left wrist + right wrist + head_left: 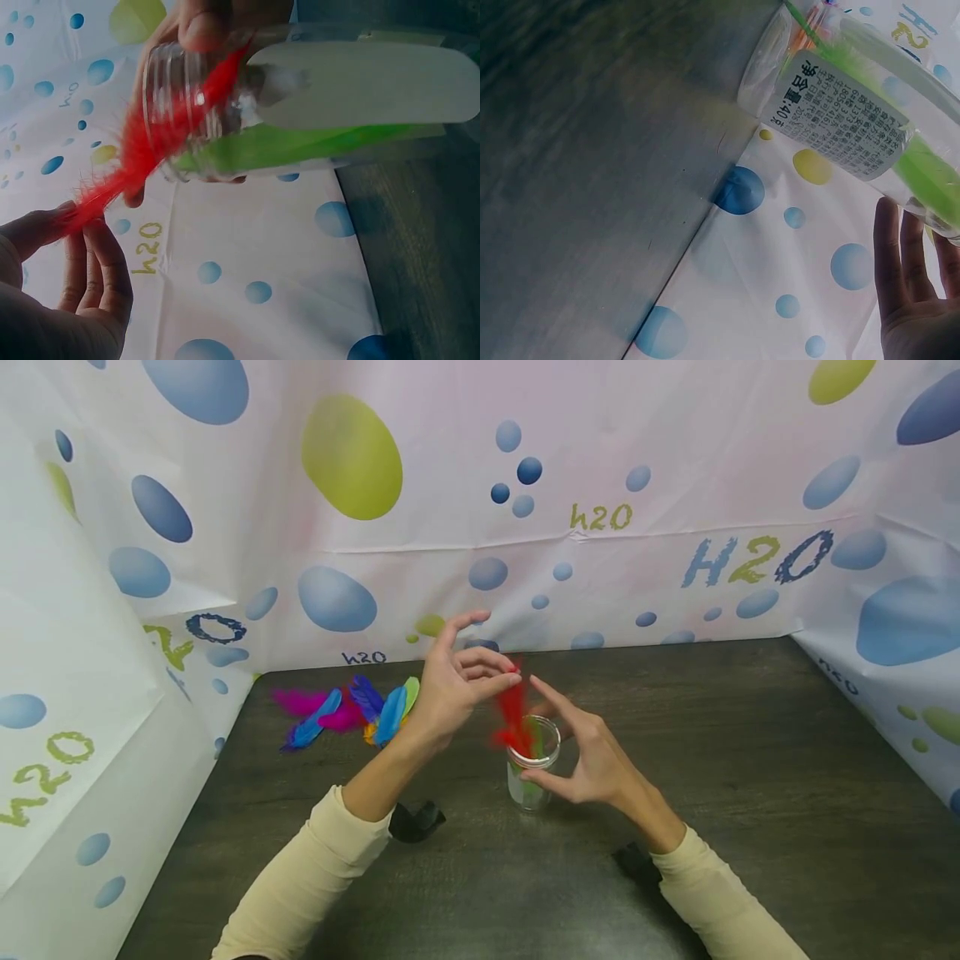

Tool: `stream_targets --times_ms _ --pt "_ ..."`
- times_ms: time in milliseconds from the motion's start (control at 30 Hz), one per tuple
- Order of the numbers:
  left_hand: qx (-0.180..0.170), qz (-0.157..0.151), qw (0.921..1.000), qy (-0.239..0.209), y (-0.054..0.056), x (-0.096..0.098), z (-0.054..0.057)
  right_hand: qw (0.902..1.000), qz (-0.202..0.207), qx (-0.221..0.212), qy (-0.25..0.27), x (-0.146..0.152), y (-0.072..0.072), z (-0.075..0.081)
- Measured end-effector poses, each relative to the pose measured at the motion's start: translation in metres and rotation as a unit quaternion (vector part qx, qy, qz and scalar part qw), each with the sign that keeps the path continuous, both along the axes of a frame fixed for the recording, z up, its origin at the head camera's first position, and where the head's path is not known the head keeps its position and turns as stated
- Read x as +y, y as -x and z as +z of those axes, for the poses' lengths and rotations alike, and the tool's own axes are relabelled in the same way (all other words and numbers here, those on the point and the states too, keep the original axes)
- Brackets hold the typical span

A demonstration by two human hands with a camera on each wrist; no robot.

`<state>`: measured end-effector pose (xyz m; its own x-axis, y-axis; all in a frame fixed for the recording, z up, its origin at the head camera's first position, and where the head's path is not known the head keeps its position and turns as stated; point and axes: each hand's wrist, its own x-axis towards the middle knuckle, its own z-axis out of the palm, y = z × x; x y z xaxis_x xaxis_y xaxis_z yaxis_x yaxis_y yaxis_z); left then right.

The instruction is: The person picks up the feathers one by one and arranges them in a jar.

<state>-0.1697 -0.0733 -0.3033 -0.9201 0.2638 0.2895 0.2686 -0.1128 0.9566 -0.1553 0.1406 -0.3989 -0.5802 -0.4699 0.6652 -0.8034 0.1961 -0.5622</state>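
Observation:
My left hand [453, 681] pinches the upper tip of a red feather [514, 714] between thumb and fingertips. The feather's lower end is inside the mouth of a clear plastic jar [531, 785], as the left wrist view also shows. A bright green feather [285, 146] lies inside the jar. My right hand [592, 756] holds the jar near its neck, thumb in front and fingers behind. In the right wrist view, a printed white label [840, 112] covers part of the jar's side.
Several loose feathers [348, 706] in pink, blue, purple, orange and green lie on the dark table [750, 777] at back left. Black straps [416, 822] hang by the wrists. A white sheet [435, 543] with blue and green spots walls the table's back and sides.

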Motion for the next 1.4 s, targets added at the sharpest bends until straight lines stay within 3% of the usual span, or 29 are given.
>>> stream_targets --times_ms 633,1000,1400 --pt "-0.007 -0.019 0.9996 0.02 -0.009 0.006 -0.019 1.0 -0.004 0.002 -0.005 0.0 0.001 0.0" --pt "-0.007 -0.039 0.9992 0.002 -0.008 0.005 -0.024 1.0 -0.003 -0.008 -0.004 0.0 0.0 0.001" --pt "0.0 -0.043 0.9991 0.003 -0.009 0.004 -0.023 0.9999 0.007 0.015 0.004 0.001 0.004 -0.002"
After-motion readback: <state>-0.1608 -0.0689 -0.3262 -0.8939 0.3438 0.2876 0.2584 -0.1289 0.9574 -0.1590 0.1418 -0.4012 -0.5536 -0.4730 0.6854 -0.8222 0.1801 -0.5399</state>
